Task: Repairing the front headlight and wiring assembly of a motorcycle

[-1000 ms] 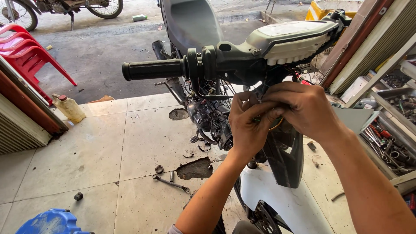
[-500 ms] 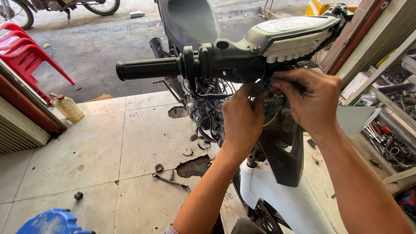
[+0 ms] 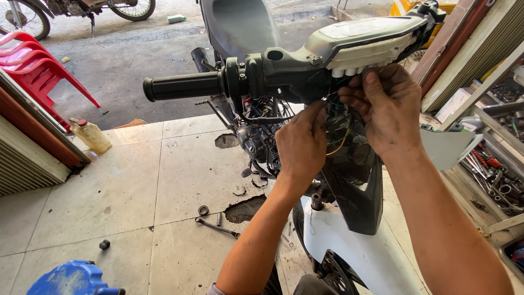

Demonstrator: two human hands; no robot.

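Both arms raised under the handlebar [image 3: 284, 76]. Left hand [image 3: 301, 143] pinches wires [image 3: 334, 117]; right hand [image 3: 388, 106] curled, fingertips pinching the same wires.

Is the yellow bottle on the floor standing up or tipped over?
Standing up. The yellow bottle sits on its base on the tiles beside the shutter, with its red cap at the top.
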